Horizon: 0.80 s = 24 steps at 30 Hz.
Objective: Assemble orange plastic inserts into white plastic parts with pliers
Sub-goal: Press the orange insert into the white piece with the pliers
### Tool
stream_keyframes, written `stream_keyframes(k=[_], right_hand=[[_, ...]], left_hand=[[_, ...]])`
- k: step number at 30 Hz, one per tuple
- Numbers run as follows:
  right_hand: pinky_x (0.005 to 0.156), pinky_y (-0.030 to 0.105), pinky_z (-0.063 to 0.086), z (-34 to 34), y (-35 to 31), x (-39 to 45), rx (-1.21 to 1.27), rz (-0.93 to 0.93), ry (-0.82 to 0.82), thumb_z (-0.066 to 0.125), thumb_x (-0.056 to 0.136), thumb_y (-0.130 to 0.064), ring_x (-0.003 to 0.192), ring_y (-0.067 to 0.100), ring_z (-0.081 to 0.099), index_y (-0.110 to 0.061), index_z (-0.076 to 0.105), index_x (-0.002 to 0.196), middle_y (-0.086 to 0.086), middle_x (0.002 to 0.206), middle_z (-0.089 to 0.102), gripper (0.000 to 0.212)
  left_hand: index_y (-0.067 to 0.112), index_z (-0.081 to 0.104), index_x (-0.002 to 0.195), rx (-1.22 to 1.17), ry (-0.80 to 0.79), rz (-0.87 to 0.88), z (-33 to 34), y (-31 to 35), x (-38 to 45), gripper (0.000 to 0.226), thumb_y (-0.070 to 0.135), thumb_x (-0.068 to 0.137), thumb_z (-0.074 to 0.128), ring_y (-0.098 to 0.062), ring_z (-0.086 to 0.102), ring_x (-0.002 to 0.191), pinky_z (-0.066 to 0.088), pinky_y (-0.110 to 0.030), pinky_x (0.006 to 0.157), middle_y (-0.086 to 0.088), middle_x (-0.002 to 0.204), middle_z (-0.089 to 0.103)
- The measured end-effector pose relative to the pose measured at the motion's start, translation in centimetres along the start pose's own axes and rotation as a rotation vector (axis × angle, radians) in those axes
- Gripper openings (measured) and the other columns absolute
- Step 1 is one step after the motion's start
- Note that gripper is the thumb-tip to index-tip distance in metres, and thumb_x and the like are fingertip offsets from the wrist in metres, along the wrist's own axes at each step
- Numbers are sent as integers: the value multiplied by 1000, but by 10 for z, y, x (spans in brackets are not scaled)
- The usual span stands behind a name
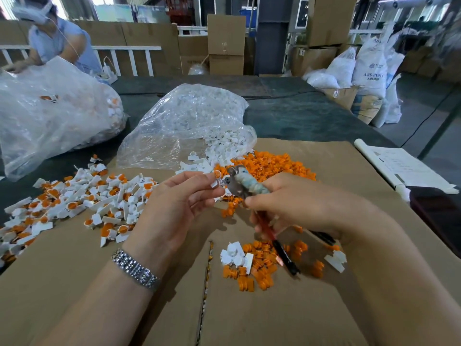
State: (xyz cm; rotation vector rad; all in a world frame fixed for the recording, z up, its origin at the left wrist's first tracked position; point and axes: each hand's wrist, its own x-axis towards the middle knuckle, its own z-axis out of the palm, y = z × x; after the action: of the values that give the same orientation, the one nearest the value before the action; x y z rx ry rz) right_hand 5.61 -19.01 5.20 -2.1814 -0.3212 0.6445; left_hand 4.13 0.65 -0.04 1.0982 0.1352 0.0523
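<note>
Far left: a large clear plastic bag [50, 108] of white-and-orange pieces lay on the dark table top [299, 113], w/ a second person [59, 41] in a pale blue top and white headset behind it. Left foreground: a spread heap of assembled white plastic parts w/ orange inserts [82, 203] lay partly on the flat brown cardboard sheet [324, 166] covering the near table. Centre back: a smaller clear plastic bag [189, 121] spilled loose white plastic parts [222, 151] onto the cardboard; just right of these, touching them, lay a heap of loose orange plastic inserts [272, 163].

Centre: the left hand [174, 206], a silver metal link watch band [136, 270] on its wrist, was raised above the cardboard, thumb and forefinger pinching one small white plastic part [216, 182]. The right hand [299, 203] was curled round the red-and-black handles of the pliers [249, 191], whose cloth-wrapped head met the pinched part; whether the plier tips were closed on it could not be told. An orange insert sat at the part's upper right edge, approx. at the plier tip.

Below the hands: a small pile of orange inserts and white parts [252, 265] lay on the cardboard. Far right: white paper sheets [404, 166] lay at the table edge; stacked white sacks [369, 71] and brown cardboard boxes [225, 43] stood on the floor behind.
</note>
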Motion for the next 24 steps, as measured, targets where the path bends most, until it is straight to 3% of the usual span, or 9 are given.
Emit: stream_keyframes(k=[6,8,11,15,18,24], right_hand=[[86,52,60,12,-3,1,-66,-47,16,50,105,-32,86,33,75,1,65,101,19,93,75,36],[84,47,60,16,-3,0,-142,-65,42,48,105,-38,80,28,75,-3,66,95,14,85,76,41],[63,35,57,23,-4,-1,-221,-77,104,45,104,-48,61,18,70,-9,62,88,9,76,74,46],[64,44,56,35,-3,2,-323,-98,222,44,101,-56,60,23,61,-13,55,78,18,79,70,50],[40,22,35,41,1,5,-373,-110,323,46,98,-59,51,13,46,-18,47,72,4,64,53,49],[45,24,28,42,9,10,-418,-117,361,47,100,-57,50,11,40,-21,44,71,-1,66,46,46]], left_hand=[[14,74,70,39,21,19,3,-3,-2,8,13,65,81,-17,75,67,53,-19,53,-14,79,75],[11,72,73,58,33,19,3,-3,-2,11,13,65,80,-17,74,67,53,-19,53,-17,81,75],[9,71,75,77,37,22,3,-4,-2,12,11,66,79,-18,75,67,52,-18,51,-16,79,75],[5,69,81,118,32,24,1,-4,-1,18,11,67,80,-18,74,66,52,-18,52,-14,77,74],[1,68,84,133,31,15,0,-3,-1,25,11,66,80,-17,72,62,54,-18,54,-14,72,72],[-5,68,92,148,8,-18,-3,-2,-1,28,8,69,80,-18,73,64,57,-18,57,-17,74,71]])
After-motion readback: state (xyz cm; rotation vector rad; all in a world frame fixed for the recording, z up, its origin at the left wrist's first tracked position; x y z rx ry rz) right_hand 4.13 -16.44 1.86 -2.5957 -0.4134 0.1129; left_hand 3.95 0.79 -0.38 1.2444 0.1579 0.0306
